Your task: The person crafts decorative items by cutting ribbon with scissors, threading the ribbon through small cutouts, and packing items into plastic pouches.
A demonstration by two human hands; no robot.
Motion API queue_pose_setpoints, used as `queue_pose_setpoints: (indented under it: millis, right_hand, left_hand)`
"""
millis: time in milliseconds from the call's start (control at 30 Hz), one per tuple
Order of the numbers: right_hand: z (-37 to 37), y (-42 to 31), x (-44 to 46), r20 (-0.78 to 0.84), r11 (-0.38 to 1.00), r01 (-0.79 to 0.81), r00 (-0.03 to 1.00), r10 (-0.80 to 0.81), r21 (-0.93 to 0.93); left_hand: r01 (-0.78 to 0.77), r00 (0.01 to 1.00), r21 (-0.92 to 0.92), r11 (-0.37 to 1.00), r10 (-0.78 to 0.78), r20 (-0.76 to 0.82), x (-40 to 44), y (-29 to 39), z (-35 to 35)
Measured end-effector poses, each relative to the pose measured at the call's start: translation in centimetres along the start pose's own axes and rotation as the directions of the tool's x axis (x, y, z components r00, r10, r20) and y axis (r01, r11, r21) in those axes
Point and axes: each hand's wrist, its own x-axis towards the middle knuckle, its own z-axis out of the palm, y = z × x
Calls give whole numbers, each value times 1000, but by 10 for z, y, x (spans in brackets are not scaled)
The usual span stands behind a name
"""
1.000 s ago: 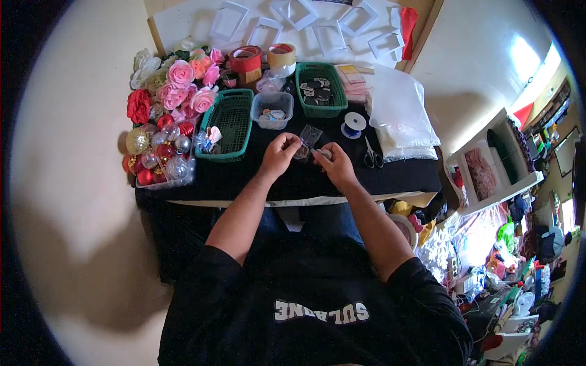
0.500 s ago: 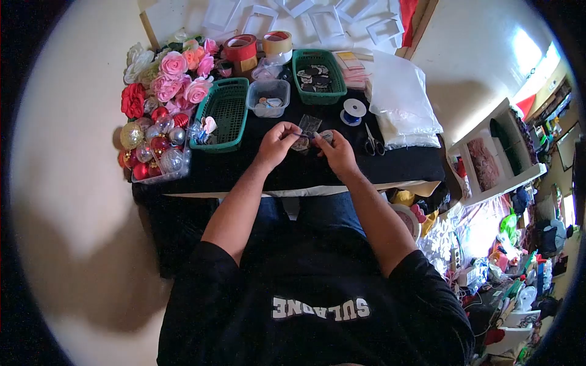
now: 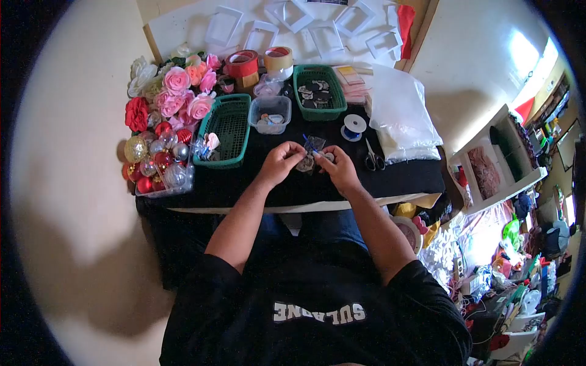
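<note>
My left hand (image 3: pixel 283 163) and my right hand (image 3: pixel 340 169) meet over the black cloth, both with thumb and fingertips pinched. Between them runs a thin blue ribbon (image 3: pixel 312 147), its ends at my fingertips. Just below the left fingertips lies a small greyish patterned piece (image 3: pixel 305 164); a pale round piece (image 3: pixel 330 157) shows by my right fingers. Whether the fingers touch these pieces I cannot tell. A small dark, shiny packet (image 3: pixel 316 141) lies behind the ribbon. Right of it stand a white spool of blue ribbon (image 3: pixel 353 127) and scissors (image 3: pixel 374 160).
A green basket (image 3: pixel 244 137) and a clear tub (image 3: pixel 270 126) stand left, a second green basket (image 3: pixel 342 104) behind. Christmas balls (image 3: pixel 163 160), artificial roses (image 3: pixel 177 80) and tape rolls (image 3: pixel 242 60) line the left and back. Plastic bags (image 3: pixel 406 131) lie right; white frames (image 3: pixel 326 40) lie beyond.
The view has shifted, so the table sits slightly lower. My hands have turned a little, and the blue strip between the fingertips shows more plainly, pointing up and left.
</note>
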Motion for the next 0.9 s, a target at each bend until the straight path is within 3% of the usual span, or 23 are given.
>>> queue_pose_setpoints:
  millis: [667, 900]
  right_hand:
    - [-3, -7, -3, 24, 993, -118, 993, 118, 0]
    - [-3, -5, -4, 46, 995, -88, 995, 90, -44]
  left_hand:
    - [47, 999, -56, 997, -47, -9, -4, 7, -1]
    - [23, 1000, -42, 999, -23, 9, -3, 1, -2]
